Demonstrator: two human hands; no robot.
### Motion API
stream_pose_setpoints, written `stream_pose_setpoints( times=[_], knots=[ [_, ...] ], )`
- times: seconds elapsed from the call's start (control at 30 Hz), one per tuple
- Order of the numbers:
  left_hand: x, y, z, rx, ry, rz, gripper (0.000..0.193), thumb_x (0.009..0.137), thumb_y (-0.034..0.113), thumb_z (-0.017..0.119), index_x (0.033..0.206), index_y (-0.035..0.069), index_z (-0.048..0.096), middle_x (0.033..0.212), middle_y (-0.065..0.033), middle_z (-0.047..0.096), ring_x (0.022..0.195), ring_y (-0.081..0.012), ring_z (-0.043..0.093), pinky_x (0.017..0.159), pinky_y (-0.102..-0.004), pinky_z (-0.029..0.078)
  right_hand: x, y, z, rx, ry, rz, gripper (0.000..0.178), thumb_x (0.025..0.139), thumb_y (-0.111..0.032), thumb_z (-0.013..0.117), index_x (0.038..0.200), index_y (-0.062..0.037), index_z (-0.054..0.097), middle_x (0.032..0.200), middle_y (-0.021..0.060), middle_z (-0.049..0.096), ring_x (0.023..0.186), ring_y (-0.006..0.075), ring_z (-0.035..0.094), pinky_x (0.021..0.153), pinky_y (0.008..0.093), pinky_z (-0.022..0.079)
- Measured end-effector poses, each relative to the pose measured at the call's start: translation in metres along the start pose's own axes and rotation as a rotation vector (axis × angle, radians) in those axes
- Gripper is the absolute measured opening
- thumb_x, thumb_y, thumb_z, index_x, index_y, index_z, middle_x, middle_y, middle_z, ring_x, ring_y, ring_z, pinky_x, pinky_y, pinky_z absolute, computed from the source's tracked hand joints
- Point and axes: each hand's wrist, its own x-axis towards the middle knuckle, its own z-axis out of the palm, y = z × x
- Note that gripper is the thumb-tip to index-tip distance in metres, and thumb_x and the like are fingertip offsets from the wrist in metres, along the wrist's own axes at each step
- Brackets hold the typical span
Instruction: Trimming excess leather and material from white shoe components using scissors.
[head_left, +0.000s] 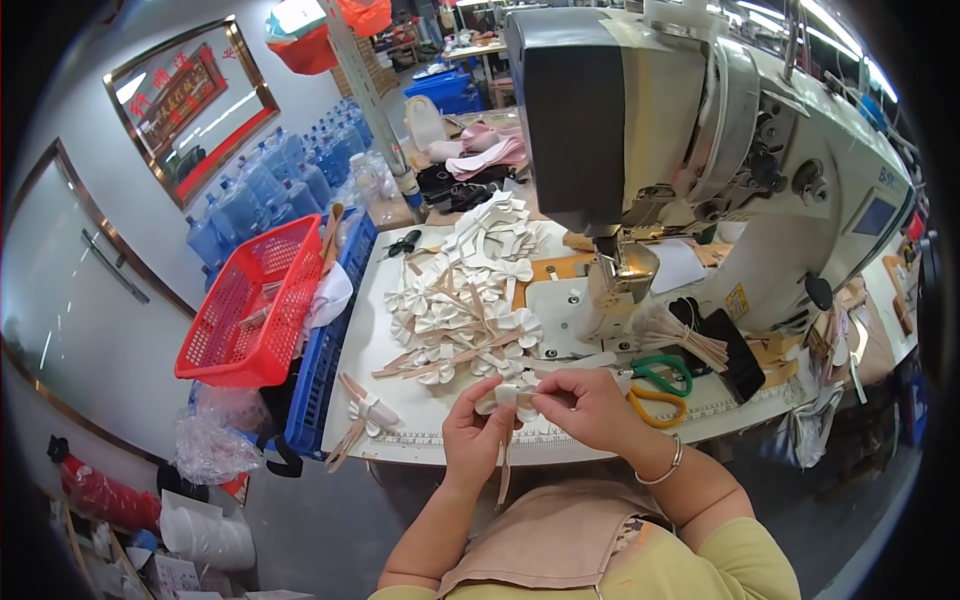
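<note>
Between my two hands, at the near edge of the white worktable point(430, 448), is a white bow point(507, 395) with a thin beige strap point(505, 462) hanging below it. My left hand point(474, 428) pinches its left side between thumb and fingers. From the right, my right hand point(588, 408) closes thumb and fingertips on the bow's right end, where a strap also shows. Just beyond lies a heap of white bows point(450, 305) with beige straps. One finished-looking bow point(372, 412) rests alone to the left. Scissors point(662, 385) with green and orange handles lie beside my right hand.
A sewing machine point(690, 130) towers over the right half, its needle area past my hands. Near it are a bundle of beige straps point(690, 338) and a black phone point(735, 355). A red basket point(250, 300) on a blue crate point(325, 360) borders the table's left.
</note>
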Motion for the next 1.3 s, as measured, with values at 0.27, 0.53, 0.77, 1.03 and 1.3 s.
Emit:
stream_pose_setpoints(
  times=[0.27,0.53,0.77,1.03,1.3],
  knots=[
    [-0.001,-0.01,0.006,0.113,-0.052,0.005,0.035,0.083,-0.001,0.064,0.116,0.001,0.054,0.082,-0.007,0.065,0.069,-0.0113,0.064,0.06,-0.021,0.052,-0.004,0.022,0.006,0.099,-0.032,0.009,0.009,0.079,-0.01,0.064,0.08,-0.0005,0.063,0.058,0.0026,0.056,0.053,0.0057,0.047,0.05,0.0235,0.041],
    [-0.003,-0.012,0.008,0.036,-0.06,0.034,0.035,0.083,-0.003,0.062,0.117,0.001,0.054,0.083,-0.0068,0.064,0.07,-0.0107,0.063,0.062,-0.0221,0.053,-0.001,0.024,0.002,0.163,-0.102,-0.02,0.011,0.079,-0.01,0.064,0.083,-0.0003,0.063,0.061,0.0033,0.059,0.057,0.0049,0.052,0.054,0.0228,0.044],
    [-0.002,-0.019,0.0,0.054,-0.127,-0.033,0.028,0.083,-0.002,0.063,0.11,0.0,0.06,0.093,-0.0083,0.064,0.074,-0.0112,0.063,0.064,-0.0215,0.053,-0.001,0.029,0.004,0.18,-0.057,0.075,0.012,0.078,-0.01,0.064,0.084,-0.0006,0.064,0.061,0.0018,0.059,0.057,0.0035,0.05,0.053,0.0221,0.043],
    [0.002,-0.033,0.011,0.502,0.026,0.554,0.022,0.071,-0.005,0.073,0.091,-0.001,0.067,0.112,-0.0126,0.061,0.082,-0.0127,0.063,0.069,-0.023,0.053,-0.021,0.032,0.009,-0.037,0.124,-0.008,0.011,0.075,-0.009,0.064,0.082,-0.0007,0.062,0.059,0.0047,0.057,0.051,0.01,0.053,0.048,0.0252,0.043],
    [-0.008,-0.03,0.018,0.145,-0.192,0.184,0.012,0.076,-0.012,0.062,0.085,-0.003,0.061,0.117,-0.0202,0.057,0.095,-0.0156,0.06,0.073,-0.0237,0.048,-0.027,0.035,-0.01,-0.258,0.079,-0.265,0.013,0.074,-0.007,0.067,0.087,-0.0037,0.065,0.07,0.009,0.064,0.058,0.0183,0.063,0.054,0.0271,0.049]
  ],
)
